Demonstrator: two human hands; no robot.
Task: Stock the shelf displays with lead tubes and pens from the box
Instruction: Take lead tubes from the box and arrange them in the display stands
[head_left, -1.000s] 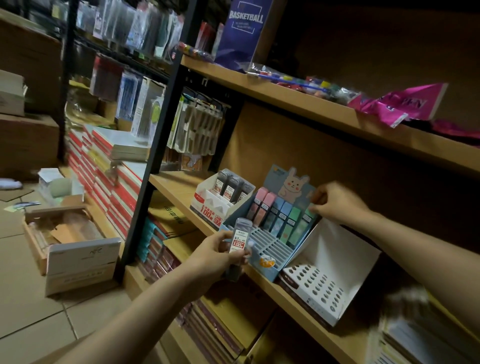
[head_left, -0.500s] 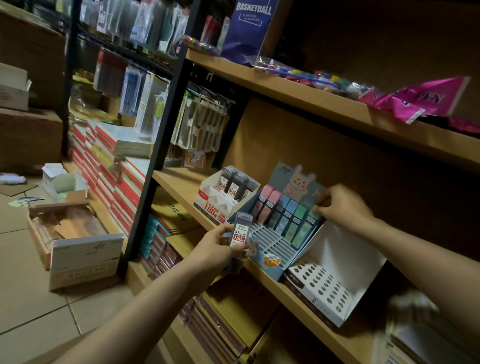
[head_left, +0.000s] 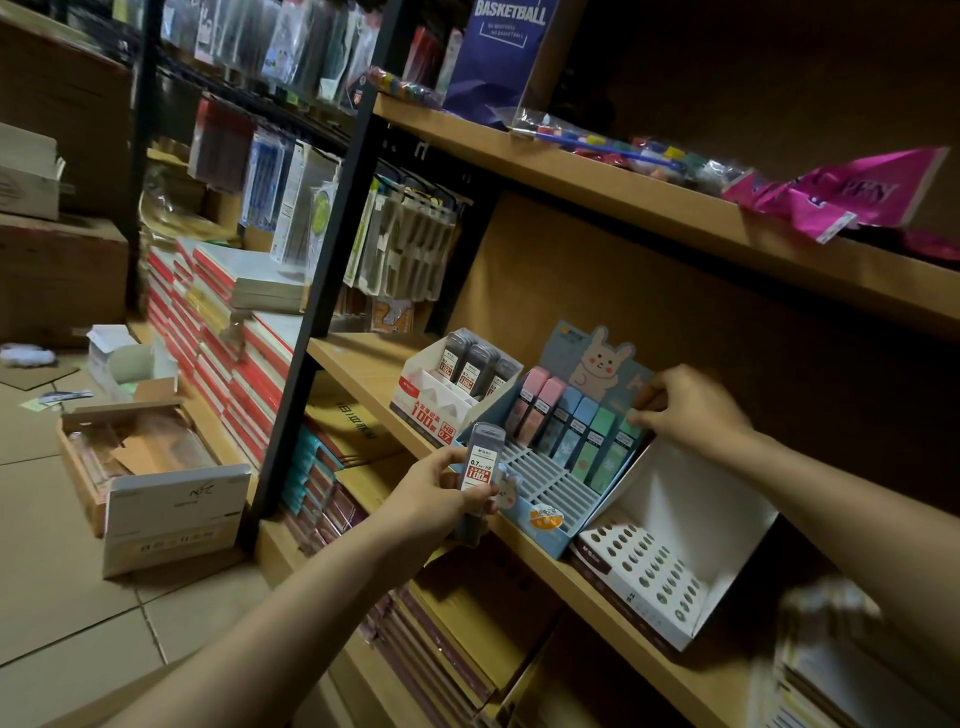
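Your left hand (head_left: 441, 493) pinched a grey lead tube (head_left: 480, 470) just before the blue display (head_left: 524, 512), while beyond it your right hand (head_left: 691, 410) pinched the green tubes' (head_left: 621, 452) tops, so a nudge might have toppled that row, though the dimness hid the fingertips.

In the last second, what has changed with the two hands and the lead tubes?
Almost nothing. The left hand still holds the grey lead tube in front of the blue rabbit display; the right hand still rests at its green tubes. Nothing was released or placed.
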